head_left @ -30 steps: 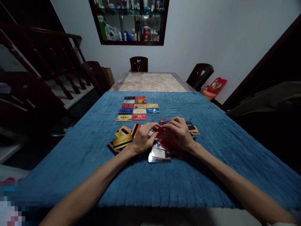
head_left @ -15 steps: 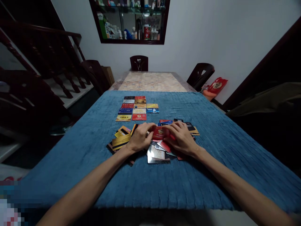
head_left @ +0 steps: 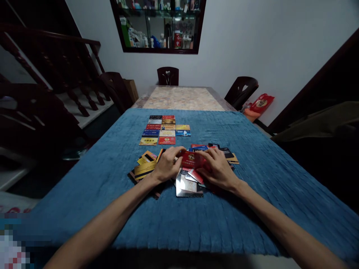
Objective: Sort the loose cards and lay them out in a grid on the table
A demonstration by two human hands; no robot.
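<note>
Over the loose pile, my left hand [head_left: 168, 164] pinches the left edge of a red card [head_left: 189, 159] between thumb and fingers. The curled fingers of my right hand [head_left: 217, 168] close on its right side, slightly blurred. Beneath and around them lie overlapping plastic cards, among them a silver card [head_left: 188, 186] at the front and a black card [head_left: 226, 152] behind my right hand. Beside my left wrist rests a gold card [head_left: 144, 170] with a dark stripe. Farther off, cards lie face up in rows, with a red card [head_left: 166, 140] at the near end.
A blue cloth [head_left: 112, 186] covers the near part of the table; its patterned top [head_left: 179, 98] shows beyond. Dark chairs [head_left: 168, 76] stand around the far end. A red bag [head_left: 262, 102] is on the right, and a stair railing [head_left: 70, 82] on the left.
The view has shifted slightly, moving the scene a little right and down. My right fingers have moved slightly on the red card; both hands stay over the pile.
</note>
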